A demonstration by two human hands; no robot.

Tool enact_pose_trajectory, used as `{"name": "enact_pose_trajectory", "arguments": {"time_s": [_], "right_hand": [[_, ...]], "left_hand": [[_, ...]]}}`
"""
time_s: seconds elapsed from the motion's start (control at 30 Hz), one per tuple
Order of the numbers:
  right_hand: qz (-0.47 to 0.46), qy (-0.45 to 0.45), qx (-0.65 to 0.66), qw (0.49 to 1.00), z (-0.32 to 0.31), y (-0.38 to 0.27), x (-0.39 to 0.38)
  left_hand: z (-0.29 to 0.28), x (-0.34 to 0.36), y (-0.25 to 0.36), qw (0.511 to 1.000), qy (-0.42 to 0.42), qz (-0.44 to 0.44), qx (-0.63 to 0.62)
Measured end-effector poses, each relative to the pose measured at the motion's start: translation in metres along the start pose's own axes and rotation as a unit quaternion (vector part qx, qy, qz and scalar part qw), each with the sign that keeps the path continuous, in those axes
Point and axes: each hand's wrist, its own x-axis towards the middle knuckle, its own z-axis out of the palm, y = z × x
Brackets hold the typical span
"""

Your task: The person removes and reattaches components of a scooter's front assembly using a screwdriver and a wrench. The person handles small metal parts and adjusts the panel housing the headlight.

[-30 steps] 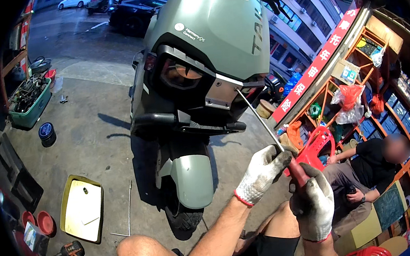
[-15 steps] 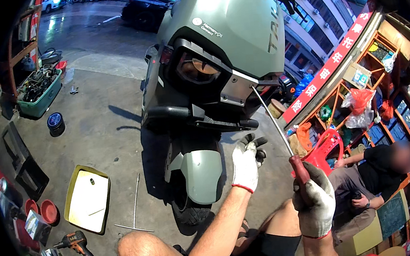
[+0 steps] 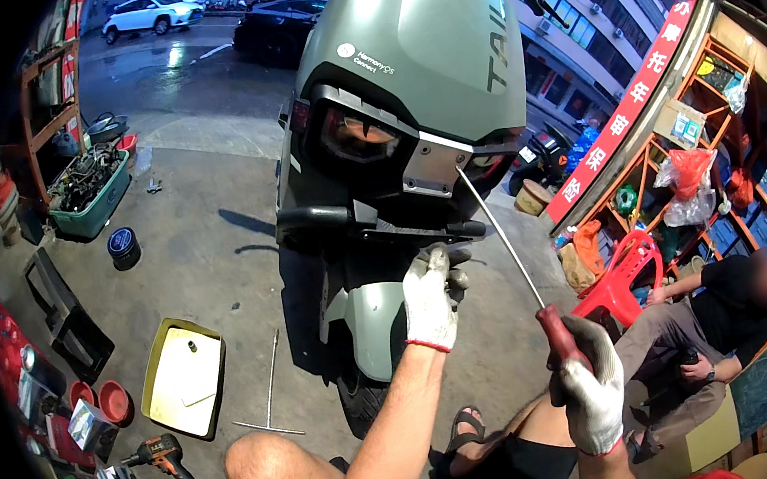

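Observation:
In front of me stands a grey-green electric motorcycle with a dark lamp unit and a silver metal plate. My right hand, in a white glove with grey fingers, is closed around the red handle of a long screwdriver. The screwdriver's tip meets the plate's right edge, near a corner bolt; exact contact is too small to tell. My left hand, gloved alike, hovers by the front fender. Its fingers are curled loosely, and what lies in them is hidden.
On the floor at left are a yellow tray, a T-handle wrench, an orange-black cordless drill, a black trim piece and a green parts bin. A person sits at right near a red chair.
My view has shifted slightly. The screwdriver handle sits a little lower and my right hand has turned around it. My left hand stays by the fender. A white car on the street has moved right.

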Motion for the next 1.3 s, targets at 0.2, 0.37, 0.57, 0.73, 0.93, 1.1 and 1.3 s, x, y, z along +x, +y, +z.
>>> {"name": "enact_pose_trajectory", "arguments": {"time_s": [0.2, 0.37, 0.57, 0.73, 0.93, 1.1, 1.3], "right_hand": [[-0.014, 0.015, -0.104, 0.994, -0.028, 0.035, -0.019], [-0.110, 0.009, -0.219, 0.970, -0.034, 0.051, -0.026], [-0.083, -0.048, -0.260, 0.961, -0.041, 0.044, -0.026], [-0.085, -0.039, -0.274, 0.957, -0.041, 0.042, -0.027], [-0.093, -0.049, -0.282, 0.954, -0.048, 0.037, -0.025], [-0.097, -0.051, -0.288, 0.951, -0.059, 0.034, -0.024], [-0.090, -0.057, -0.257, 0.960, -0.068, 0.035, -0.019]], "left_hand": [[-0.009, 0.007, 0.008, 0.999, 0.006, 0.026, -0.023], [-0.018, 0.011, 0.014, 0.999, 0.019, 0.036, -0.019], [-0.023, 0.019, 0.020, 0.994, 0.018, 0.021, -0.102], [-0.032, 0.021, 0.028, 0.994, -0.036, -0.002, -0.100], [-0.031, 0.018, 0.030, 0.999, -0.038, 0.016, 0.009], [-0.038, 0.020, 0.041, 0.992, -0.068, 0.017, 0.106], [-0.031, 0.012, 0.048, 0.974, -0.077, 0.024, 0.212]]}}
